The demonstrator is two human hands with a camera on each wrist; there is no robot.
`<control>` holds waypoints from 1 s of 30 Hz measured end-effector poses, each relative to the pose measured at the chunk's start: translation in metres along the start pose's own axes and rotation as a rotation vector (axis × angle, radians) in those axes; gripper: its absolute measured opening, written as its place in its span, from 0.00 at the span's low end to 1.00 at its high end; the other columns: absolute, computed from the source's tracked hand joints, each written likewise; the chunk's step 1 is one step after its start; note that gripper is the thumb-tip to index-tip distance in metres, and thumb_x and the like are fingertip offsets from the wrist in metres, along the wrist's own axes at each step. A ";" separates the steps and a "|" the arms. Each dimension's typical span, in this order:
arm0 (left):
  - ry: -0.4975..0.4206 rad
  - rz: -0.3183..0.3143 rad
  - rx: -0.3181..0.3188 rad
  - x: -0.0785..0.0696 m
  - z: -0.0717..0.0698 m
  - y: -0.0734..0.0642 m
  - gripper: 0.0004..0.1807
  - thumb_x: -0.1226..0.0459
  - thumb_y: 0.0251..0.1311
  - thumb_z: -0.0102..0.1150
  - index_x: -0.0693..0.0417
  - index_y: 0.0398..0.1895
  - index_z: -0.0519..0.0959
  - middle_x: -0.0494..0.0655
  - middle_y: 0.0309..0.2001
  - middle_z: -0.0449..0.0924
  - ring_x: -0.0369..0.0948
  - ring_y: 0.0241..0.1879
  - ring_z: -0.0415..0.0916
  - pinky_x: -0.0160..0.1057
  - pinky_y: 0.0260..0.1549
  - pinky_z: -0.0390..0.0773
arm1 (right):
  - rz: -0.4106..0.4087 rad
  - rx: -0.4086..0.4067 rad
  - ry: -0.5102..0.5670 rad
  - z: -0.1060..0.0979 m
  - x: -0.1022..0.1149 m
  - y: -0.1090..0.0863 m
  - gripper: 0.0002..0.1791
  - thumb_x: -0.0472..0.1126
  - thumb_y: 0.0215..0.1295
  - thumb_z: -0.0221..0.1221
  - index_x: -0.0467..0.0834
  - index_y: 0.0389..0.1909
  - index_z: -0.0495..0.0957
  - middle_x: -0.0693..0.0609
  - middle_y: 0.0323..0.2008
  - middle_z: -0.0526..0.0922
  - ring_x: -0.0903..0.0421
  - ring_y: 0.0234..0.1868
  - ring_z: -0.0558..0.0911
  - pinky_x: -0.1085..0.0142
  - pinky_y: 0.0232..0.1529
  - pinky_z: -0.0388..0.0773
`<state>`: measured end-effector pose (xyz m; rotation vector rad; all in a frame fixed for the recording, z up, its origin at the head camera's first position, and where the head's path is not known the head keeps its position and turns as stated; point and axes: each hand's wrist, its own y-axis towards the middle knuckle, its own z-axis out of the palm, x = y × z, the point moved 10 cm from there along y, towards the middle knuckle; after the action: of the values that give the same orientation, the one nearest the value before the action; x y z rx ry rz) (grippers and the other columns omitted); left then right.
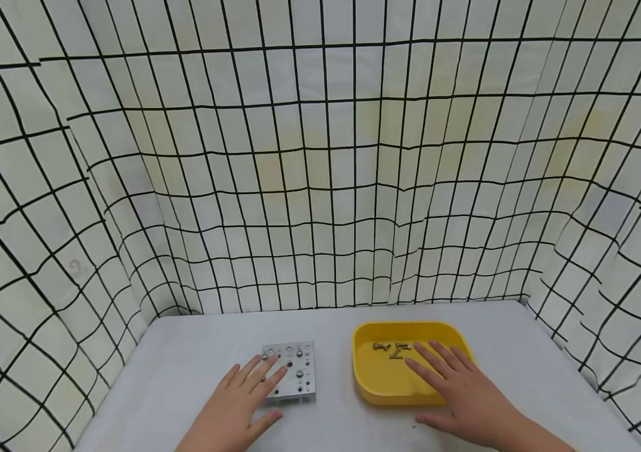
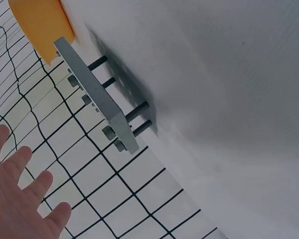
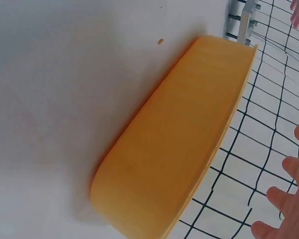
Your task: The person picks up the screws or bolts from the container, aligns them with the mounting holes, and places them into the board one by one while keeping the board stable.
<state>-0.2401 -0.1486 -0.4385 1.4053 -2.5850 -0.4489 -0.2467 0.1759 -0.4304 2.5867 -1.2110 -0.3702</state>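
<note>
A flat metal plate (image 1: pixel 307 370) drilled with holes is on the left part of the table. In the left wrist view the plate (image 2: pixel 92 87) stands raised on bolts (image 2: pixel 138 110) whose heads show above it. My left hand (image 1: pixel 235 402), fingers straight and spread, hovers over the plate's near left corner and hides part of it. A yellow tray (image 1: pixel 377 386) with several small screws (image 1: pixel 396 347) sits to the right. Over the tray's right side, my right hand (image 1: pixel 469 395) is spread with nothing in it. The tray's side wall (image 3: pixel 169 134) fills the right wrist view.
White cloth with a black grid (image 1: pixel 326 188) encloses the table at the back and both sides. The white tabletop (image 1: pixel 331 427) extends between plate and tray and in front of them. A small brown speck (image 3: pixel 160 42) lies near the tray.
</note>
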 end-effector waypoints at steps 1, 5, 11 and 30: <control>-0.015 -0.015 0.012 0.002 0.001 0.000 0.36 0.39 0.66 0.53 0.40 0.74 0.66 0.43 0.73 0.64 0.50 0.70 0.61 0.59 0.61 0.62 | 0.008 0.015 0.008 0.001 -0.002 0.001 0.48 0.77 0.58 0.53 0.63 0.77 0.54 0.56 0.77 0.54 0.46 0.74 0.60 0.59 0.74 0.32; -0.072 -0.075 0.035 0.012 0.003 -0.001 0.36 0.41 0.65 0.56 0.41 0.74 0.65 0.43 0.72 0.65 0.51 0.69 0.63 0.58 0.61 0.64 | 0.041 0.084 0.048 0.007 -0.009 0.004 0.47 0.76 0.58 0.55 0.64 0.77 0.55 0.56 0.76 0.58 0.48 0.73 0.61 0.49 0.70 0.54; -0.137 -0.152 0.103 0.025 0.010 -0.002 0.37 0.41 0.67 0.54 0.43 0.75 0.64 0.45 0.71 0.66 0.50 0.66 0.66 0.58 0.59 0.66 | 0.058 0.172 0.123 0.012 -0.015 0.008 0.45 0.72 0.59 0.58 0.65 0.76 0.57 0.55 0.73 0.63 0.47 0.71 0.64 0.43 0.63 0.64; -0.343 -0.416 0.275 0.066 0.046 -0.014 0.36 0.42 0.66 0.55 0.39 0.75 0.62 0.46 0.68 0.68 0.51 0.66 0.67 0.58 0.61 0.65 | 0.123 0.393 0.346 0.024 -0.032 0.025 0.25 0.62 0.65 0.60 0.67 0.64 0.74 0.61 0.56 0.79 0.54 0.55 0.78 0.50 0.54 0.75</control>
<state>-0.2778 -0.2027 -0.4869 2.1517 -2.6841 -0.4303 -0.2923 0.1818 -0.4406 2.7108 -1.4122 0.3637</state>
